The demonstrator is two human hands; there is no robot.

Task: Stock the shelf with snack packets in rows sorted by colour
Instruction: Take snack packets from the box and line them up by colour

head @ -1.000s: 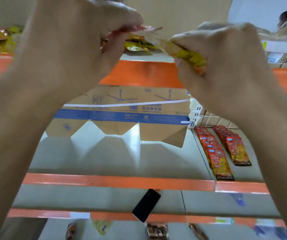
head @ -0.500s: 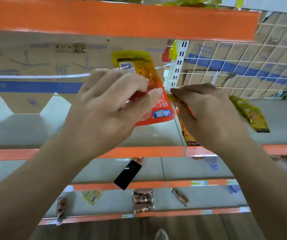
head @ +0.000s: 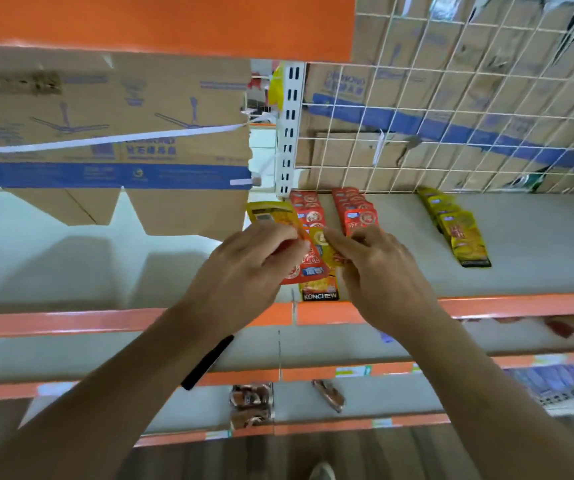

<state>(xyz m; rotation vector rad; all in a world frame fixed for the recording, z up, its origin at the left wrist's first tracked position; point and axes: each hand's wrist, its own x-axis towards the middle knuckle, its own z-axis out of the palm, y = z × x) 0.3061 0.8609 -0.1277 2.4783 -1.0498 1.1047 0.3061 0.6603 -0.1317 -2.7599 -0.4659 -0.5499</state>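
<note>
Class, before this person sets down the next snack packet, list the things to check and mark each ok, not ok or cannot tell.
1. Left hand grips a bunch of packets: ok.
2. Right hand pinches one packet: ok.
3. That packet's colour: cannot tell, fingers cover most of it.
4. Two red rows lie straight: ok.
5. Yellow row lies apart from the red: ok.
6. Bare shelf shows between them: ok.
</note>
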